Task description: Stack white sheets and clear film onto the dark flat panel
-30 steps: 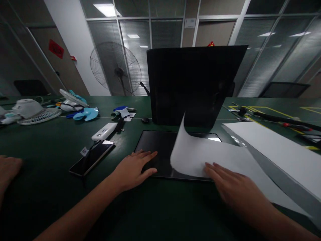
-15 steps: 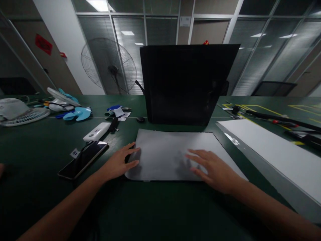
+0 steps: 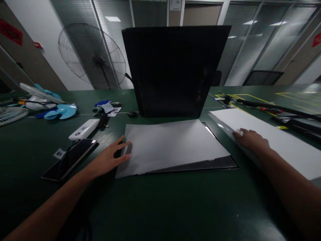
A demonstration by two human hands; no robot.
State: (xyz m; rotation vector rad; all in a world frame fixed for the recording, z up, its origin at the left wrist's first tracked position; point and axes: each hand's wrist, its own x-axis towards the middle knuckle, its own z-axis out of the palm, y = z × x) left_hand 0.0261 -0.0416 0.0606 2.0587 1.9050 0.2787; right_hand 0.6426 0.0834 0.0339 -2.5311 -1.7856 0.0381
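Observation:
A pale grey translucent sheet (image 3: 165,144) lies skewed over a thin dark panel (image 3: 215,163), whose front right corner shows from under it. My left hand (image 3: 109,159) rests at the sheet's left edge, fingers spread, with the fingertips on or just over the sheet. Off to the right is a stack of large white sheets (image 3: 283,140). My right hand (image 3: 253,140) is at the stack's left edge, thumb and bent fingers drawn together on the edge of a white sheet. How many layers they hold is hidden.
Behind the panel stands a large black box-like screen (image 3: 175,72). On the left lie a phone (image 3: 70,160), a white power bank (image 3: 84,129), a black mouse (image 3: 131,114) and blue fan blades (image 3: 61,112). Long black rods (image 3: 276,107) lie beyond the white stack.
My right hand has moved from above the grey sheet to the white stack on the right. The grey sheet has turned askew, uncovering part of the dark panel. The view has shifted right and down.

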